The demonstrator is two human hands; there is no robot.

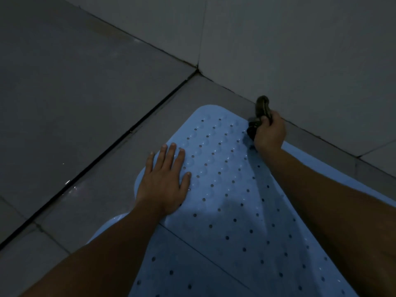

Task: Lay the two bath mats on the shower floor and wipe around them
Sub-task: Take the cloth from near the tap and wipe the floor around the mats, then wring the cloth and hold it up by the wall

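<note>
Left hand (164, 179) lies spread flat on the blue mat (231, 200); right hand (269, 131) grips a dark cloth (260, 111). Mat looks soft, floppy, probably slick; best lifted by its edges.

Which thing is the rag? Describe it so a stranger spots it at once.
Find the corner where floor meets wall. A blue mat with holes lies just before it. At the mat's far right edge, the right hand grips the rag: a dark, crumpled wad, the only thing here neither blue nor tile.
</note>
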